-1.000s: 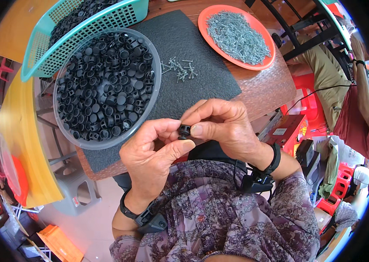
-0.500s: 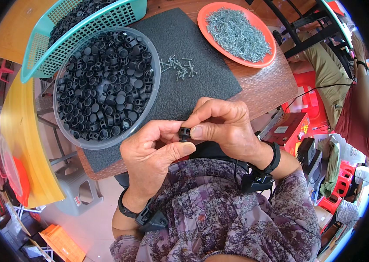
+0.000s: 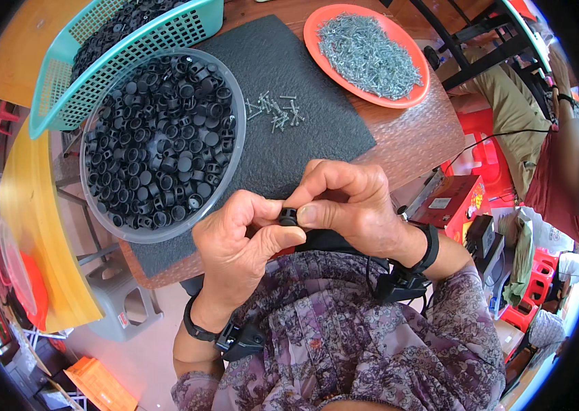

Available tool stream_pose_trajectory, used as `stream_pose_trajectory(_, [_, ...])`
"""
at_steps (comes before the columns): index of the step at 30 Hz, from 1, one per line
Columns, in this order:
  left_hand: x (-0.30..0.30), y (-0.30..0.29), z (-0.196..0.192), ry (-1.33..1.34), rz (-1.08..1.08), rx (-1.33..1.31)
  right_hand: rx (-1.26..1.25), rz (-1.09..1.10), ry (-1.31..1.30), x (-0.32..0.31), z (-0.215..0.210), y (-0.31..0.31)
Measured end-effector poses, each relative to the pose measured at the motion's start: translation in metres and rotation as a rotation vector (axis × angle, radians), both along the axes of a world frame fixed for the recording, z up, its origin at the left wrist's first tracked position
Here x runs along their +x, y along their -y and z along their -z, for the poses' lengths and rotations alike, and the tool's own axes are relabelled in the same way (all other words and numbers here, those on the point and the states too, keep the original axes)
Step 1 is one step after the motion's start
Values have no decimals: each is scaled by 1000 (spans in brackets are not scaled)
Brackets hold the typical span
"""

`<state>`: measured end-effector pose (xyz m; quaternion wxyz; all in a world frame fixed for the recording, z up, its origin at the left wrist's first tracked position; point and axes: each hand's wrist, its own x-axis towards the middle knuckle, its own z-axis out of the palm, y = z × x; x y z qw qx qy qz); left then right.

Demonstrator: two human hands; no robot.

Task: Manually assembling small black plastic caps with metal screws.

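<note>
Both hands sit slightly lower in view than half a second ago, and the small black plastic fitting (image 3: 288, 217) between them drops with them, turned so that a rounded end shows. Bowl, basket and plate also slip a little left and down, which suggests that the head shifts too.

The left hand (image 3: 235, 233) closes its thumb and forefinger on the fitting from the left, the thumb lying along the near side. The right hand (image 3: 358, 209) pinches it from the right between thumb and bent forefinger. Two opposed pinches probably keep so small a piece steady and let it be turned; whether anything else is hidden behind the fingertips, I cannot tell. The fitting is held up near the table's edge, in front of the chest, likely for a close look.

Beyond the hands, loose screws (image 3: 279, 113) lie scattered on a dark foam mat (image 3: 317, 109), whose rough surface probably stops them rolling. A clear plastic bowl (image 3: 241, 133) heaped with black fittings (image 3: 166, 147) stands partly on the mat, just beside a teal basket (image 3: 156, 41) of more black pieces. On the right, an orange plate (image 3: 391, 103) holds a screw pile (image 3: 368, 55) apart from the plastic pieces, presumably to keep the two kinds unmixed.
</note>
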<state>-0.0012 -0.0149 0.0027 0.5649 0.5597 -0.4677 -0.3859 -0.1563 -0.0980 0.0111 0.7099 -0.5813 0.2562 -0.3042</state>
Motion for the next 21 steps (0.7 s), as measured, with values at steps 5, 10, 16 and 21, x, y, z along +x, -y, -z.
stream_pose_trajectory(5, [2,5,1,16,19,-43,-135,9,-2,0,-1,2])
stream_pose_trajectory(10, [2,9,12,61,17,-149,-213,2,-38,0,-2,3])
stream_pose_trajectory(16, [-1,5,0,249,-31,-214,-211,-148,-69,-5,-16,7])
stream_pose_trajectory(21, [-3,13,-5,505,-46,-310,218,-142,-12,-5,-15,16])
